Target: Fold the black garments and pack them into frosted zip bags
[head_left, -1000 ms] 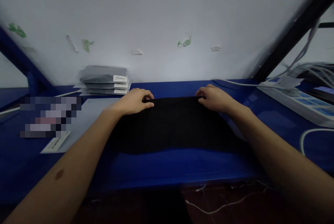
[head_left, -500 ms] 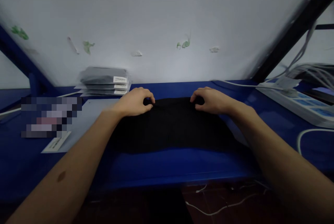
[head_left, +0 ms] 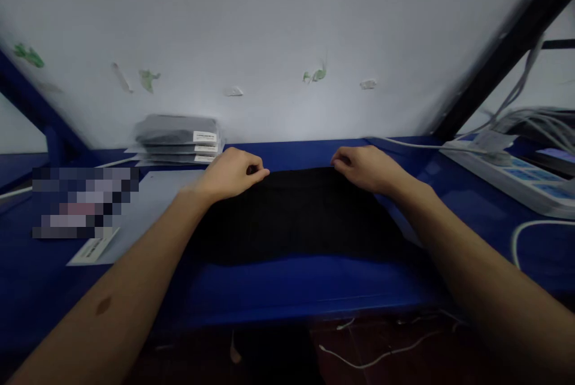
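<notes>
A black folded cloth (head_left: pixel 294 214) lies flat on the blue table (head_left: pixel 314 286) in front of me. My left hand (head_left: pixel 231 174) pinches the cloth's far left corner with fingers curled. My right hand (head_left: pixel 363 166) grips the far right corner the same way. Both forearms reach over the table from the near edge. A flat clear bag with a white label (head_left: pixel 135 211) lies under my left forearm, left of the cloth.
A stack of grey packed bags with white labels (head_left: pixel 179 139) sits at the back left against the white wall. A white power strip (head_left: pixel 512 175) and cables lie at the right. A white cable loop (head_left: pixel 523 235) rests near the right edge.
Both hands shifted slightly along the cloth's far edge, the right hand moving in and then back out. The cloth stays flat in the same place.
</notes>
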`<state>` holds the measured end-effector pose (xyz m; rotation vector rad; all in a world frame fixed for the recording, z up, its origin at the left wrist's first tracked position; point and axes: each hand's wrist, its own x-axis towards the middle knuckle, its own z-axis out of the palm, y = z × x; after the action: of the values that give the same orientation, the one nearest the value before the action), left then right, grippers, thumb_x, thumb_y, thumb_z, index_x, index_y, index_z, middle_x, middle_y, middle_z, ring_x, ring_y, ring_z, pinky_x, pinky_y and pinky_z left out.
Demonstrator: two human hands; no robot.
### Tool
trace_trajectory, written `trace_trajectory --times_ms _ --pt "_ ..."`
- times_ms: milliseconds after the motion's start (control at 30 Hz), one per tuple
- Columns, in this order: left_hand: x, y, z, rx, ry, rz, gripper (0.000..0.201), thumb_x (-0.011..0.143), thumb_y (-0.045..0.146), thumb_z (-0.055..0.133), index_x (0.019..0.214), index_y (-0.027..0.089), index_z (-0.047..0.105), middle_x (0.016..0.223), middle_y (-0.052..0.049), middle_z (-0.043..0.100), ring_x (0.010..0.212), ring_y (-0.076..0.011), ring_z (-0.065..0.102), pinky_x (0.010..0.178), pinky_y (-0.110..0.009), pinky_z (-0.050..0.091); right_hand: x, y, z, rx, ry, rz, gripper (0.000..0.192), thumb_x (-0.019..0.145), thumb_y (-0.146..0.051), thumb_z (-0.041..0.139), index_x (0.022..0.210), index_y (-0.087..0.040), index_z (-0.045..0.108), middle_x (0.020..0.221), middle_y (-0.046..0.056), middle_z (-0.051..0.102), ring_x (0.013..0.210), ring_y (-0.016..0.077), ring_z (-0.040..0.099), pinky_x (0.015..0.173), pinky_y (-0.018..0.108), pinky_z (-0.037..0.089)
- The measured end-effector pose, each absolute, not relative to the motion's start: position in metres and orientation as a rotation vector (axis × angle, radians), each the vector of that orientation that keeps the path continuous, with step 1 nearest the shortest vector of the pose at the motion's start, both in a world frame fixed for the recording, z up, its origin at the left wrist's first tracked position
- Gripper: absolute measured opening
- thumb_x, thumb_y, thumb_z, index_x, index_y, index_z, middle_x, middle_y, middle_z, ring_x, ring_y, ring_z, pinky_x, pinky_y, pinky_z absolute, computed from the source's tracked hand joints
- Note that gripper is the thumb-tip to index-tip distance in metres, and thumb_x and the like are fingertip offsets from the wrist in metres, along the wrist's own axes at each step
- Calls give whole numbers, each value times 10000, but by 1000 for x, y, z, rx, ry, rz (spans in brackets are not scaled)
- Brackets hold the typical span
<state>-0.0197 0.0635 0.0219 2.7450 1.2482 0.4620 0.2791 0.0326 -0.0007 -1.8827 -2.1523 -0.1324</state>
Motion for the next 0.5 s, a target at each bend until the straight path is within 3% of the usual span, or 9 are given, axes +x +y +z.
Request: trace_trajectory --times_ms 133,500 --pt "-22 70 17 2738 1220 378 159 824 307 627 907 203 714 898 -28 733 804 -174 652 727 -273 443 283 38 -7 -1846 -2266 -84 239 833 -202 515 988 -197 697 912 58 726 834 206 649 757 303 459" --pt "-24 74 9 2710 1207 399 206 824 281 611 997 213 701 931 -36 718 843 -182 657 753 -295 471 291 48 -19 -1794 -2317 -80 292 792 -136 524 1017 -190 701 896 62 701 914 216 614 823 321 456"
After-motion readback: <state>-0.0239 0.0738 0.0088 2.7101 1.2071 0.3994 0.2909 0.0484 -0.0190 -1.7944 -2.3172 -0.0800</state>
